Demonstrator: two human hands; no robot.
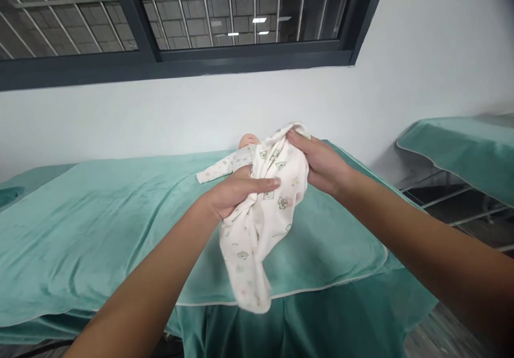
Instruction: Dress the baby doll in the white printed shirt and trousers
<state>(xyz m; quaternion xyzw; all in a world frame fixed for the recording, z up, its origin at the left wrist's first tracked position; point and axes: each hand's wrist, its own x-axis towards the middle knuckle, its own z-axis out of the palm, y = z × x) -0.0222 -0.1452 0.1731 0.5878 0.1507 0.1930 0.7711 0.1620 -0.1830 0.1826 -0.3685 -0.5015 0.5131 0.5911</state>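
Observation:
A white baby garment (277,202) printed with small green bears hangs bunched between my two hands, above the bed. One tube-like leg or sleeve of it droops toward the bed's front edge. My left hand (241,189) grips its left side, thumb on top and fingers hidden under the cloth. At the upper right, my right hand (317,159) pinches its gathered top edge. Behind it, a doll's rounded head (249,140) shows in part. A printed sleeve (223,169) stretches left from there over the bed; the garment hides the rest of the doll.
A teal blanket with pale piping covers the bed (100,224), which stands against a white wall (180,114). Above is a dark-framed window (249,60) with metal bars outside. To the right, another teal-covered surface (466,143) sits over a metal frame.

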